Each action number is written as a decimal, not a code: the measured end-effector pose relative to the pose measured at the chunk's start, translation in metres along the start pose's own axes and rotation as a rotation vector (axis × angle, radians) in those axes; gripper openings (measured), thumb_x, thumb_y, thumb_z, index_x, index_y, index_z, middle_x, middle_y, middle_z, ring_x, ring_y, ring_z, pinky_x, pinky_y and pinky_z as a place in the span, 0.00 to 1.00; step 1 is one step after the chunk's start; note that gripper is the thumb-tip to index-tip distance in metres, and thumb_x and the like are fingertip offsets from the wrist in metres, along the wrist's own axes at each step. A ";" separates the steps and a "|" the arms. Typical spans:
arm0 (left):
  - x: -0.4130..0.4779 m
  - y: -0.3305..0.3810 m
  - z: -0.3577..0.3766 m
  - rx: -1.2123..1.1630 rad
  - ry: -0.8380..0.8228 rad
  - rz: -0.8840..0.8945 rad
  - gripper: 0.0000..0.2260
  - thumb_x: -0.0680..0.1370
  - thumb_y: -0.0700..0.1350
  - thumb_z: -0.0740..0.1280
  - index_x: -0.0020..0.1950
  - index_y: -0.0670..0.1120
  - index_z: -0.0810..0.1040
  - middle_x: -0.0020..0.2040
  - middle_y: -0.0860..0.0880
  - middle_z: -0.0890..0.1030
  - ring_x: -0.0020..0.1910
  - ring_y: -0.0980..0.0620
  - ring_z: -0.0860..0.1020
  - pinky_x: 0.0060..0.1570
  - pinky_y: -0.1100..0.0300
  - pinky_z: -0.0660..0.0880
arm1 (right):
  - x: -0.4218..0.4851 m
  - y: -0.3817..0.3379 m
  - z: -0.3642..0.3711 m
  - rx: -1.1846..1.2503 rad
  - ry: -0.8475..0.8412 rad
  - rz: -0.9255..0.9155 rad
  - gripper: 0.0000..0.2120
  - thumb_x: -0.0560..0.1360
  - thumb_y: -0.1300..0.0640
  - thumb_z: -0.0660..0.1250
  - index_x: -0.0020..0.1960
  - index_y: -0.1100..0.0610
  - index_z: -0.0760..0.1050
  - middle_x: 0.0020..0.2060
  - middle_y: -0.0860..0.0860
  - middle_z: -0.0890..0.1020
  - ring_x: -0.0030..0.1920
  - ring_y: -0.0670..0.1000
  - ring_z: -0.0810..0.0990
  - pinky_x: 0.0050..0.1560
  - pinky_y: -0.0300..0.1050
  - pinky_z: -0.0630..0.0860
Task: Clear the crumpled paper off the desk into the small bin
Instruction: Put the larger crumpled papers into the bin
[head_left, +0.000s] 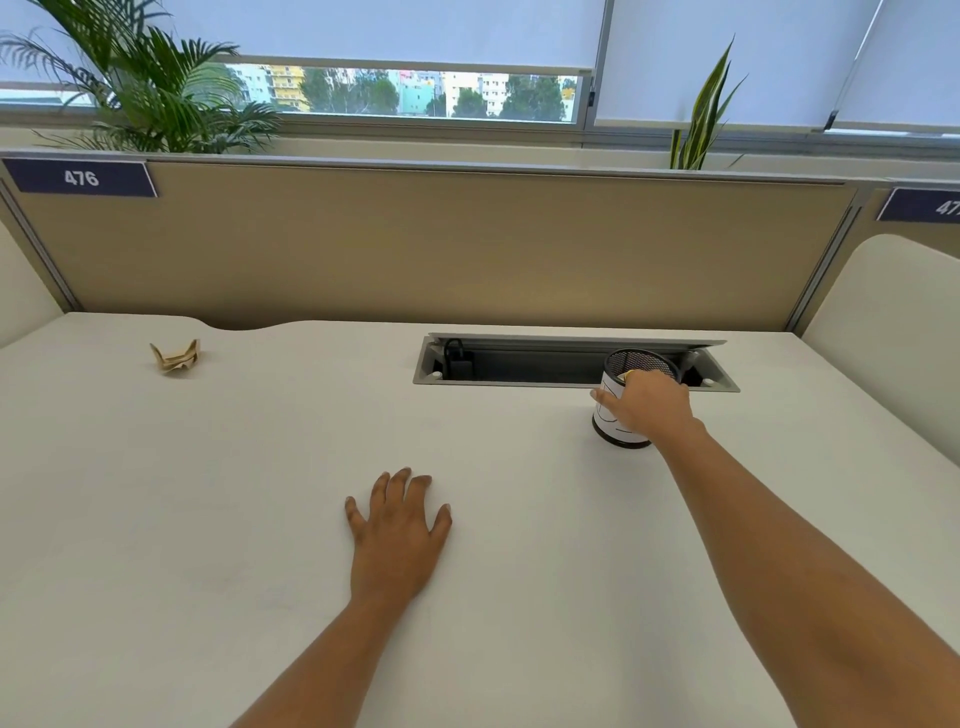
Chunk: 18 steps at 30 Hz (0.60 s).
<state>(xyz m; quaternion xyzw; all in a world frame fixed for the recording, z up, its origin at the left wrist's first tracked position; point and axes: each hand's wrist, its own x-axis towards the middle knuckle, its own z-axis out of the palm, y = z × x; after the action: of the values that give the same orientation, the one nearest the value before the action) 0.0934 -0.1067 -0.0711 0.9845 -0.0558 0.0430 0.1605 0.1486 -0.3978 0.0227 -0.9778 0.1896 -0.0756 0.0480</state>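
Presently, one crumpled brown paper (175, 356) is seen on the white desk (260, 519), far to the left near the back edge, well apart from both hands; the small mesh bin (631, 400), black with a white band, stands at the right, just in front of the open cable tray (571, 361). The right hand (647, 408) is laid over the bin's near rim, fingers curled toward the mouth, with a speck of yellow at the fingertips; whether anything is gripped cannot be told. The left hand (397, 530) is spread flat on the desk, released and holding nothing. The paper is judged very light, soft and crushable, hardly slippery; it is best pinched across its raised folds, where a loose grip should suffice.
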 end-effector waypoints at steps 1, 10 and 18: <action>0.000 0.000 0.000 0.010 0.004 0.001 0.21 0.80 0.57 0.52 0.72 0.54 0.60 0.75 0.54 0.59 0.76 0.53 0.54 0.74 0.42 0.49 | 0.000 0.000 0.000 0.002 -0.005 0.006 0.25 0.76 0.40 0.58 0.55 0.62 0.74 0.54 0.58 0.81 0.59 0.59 0.76 0.62 0.56 0.67; -0.002 0.001 -0.001 0.027 0.010 0.007 0.21 0.80 0.57 0.52 0.72 0.53 0.60 0.75 0.53 0.60 0.76 0.53 0.54 0.73 0.42 0.51 | -0.009 -0.005 0.001 -0.027 0.069 0.030 0.24 0.79 0.44 0.55 0.62 0.62 0.73 0.64 0.59 0.68 0.65 0.60 0.63 0.62 0.59 0.66; -0.001 0.001 -0.001 0.018 0.011 0.011 0.21 0.80 0.57 0.52 0.72 0.53 0.60 0.75 0.53 0.60 0.76 0.54 0.54 0.73 0.42 0.50 | -0.006 -0.005 0.005 -0.052 0.049 0.013 0.22 0.80 0.48 0.53 0.59 0.65 0.72 0.59 0.62 0.76 0.65 0.62 0.68 0.69 0.63 0.60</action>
<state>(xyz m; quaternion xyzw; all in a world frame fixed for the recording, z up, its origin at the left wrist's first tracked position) 0.0920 -0.1075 -0.0699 0.9853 -0.0601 0.0500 0.1516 0.1452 -0.3907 0.0177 -0.9753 0.1990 -0.0945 0.0186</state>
